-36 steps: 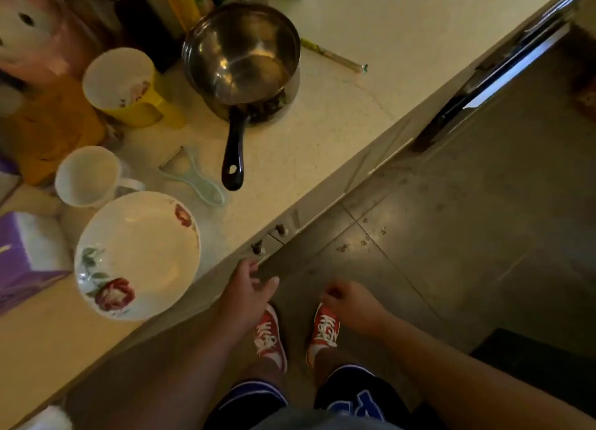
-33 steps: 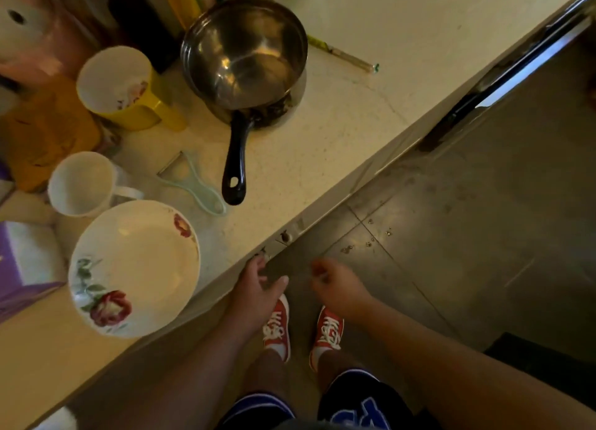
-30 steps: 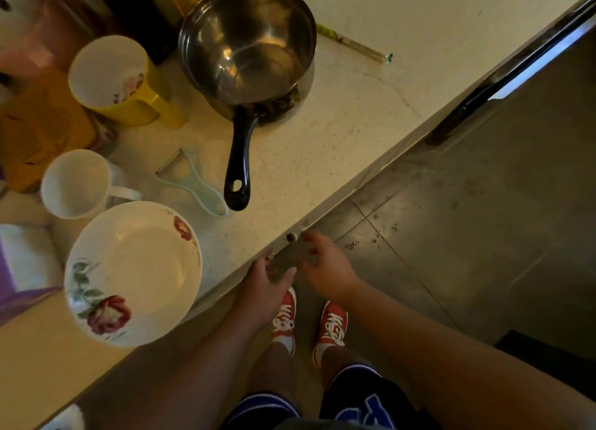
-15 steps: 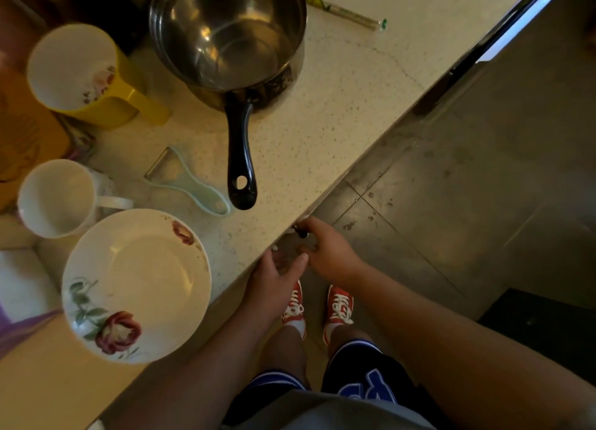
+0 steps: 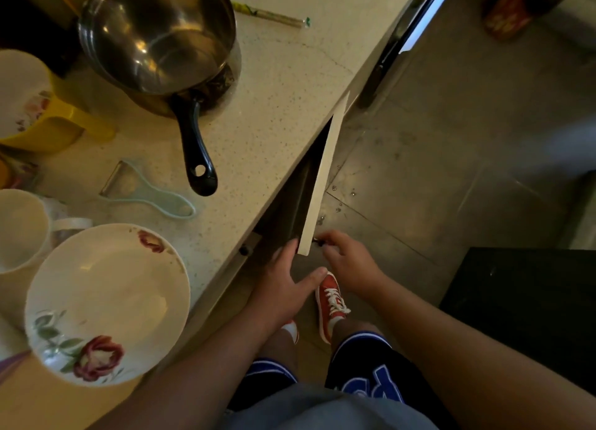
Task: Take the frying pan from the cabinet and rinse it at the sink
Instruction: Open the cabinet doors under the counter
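We see the right hand (image 5: 350, 262) curled at the free corner of the cabinet door (image 5: 324, 175), its fingertips pinched around a small dark knob (image 5: 319, 242) on the door's outer face. The left hand (image 5: 283, 287) is loosely spread, thumb out to the side and fingers extended, their tips touching the inner side of the door's lower corner; it grips nothing.

The door is a flat, pale panel seen edge-on, swung partly outward from under the countertop (image 5: 274, 107). Behind it we see only a dark wedge of cabinet interior (image 5: 290, 200). We cannot make out a frying pan inside it.

A second dark knob (image 5: 244, 250) sits on the neighbouring closed door, just left of the left hand.

The countertop is a light, speckled, stone-like slab. On it stands a polished steel saucepan (image 5: 158, 39) with a glossy black handle (image 5: 196, 152) pierced by a hanging hole. Beside the handle lies a pale blue plastic peeler (image 5: 151, 197) with a metal blade. Nearer the edge rests a round white dish (image 5: 106, 304) printed with red roses, and just beyond it a white mug (image 5: 19, 233) and a yellow-handled cup (image 5: 35, 104).

Below, we see red lace-up sneakers (image 5: 330, 304) on a grey tiled floor (image 5: 451, 146) and dark shorts with blue trim (image 5: 364, 375).
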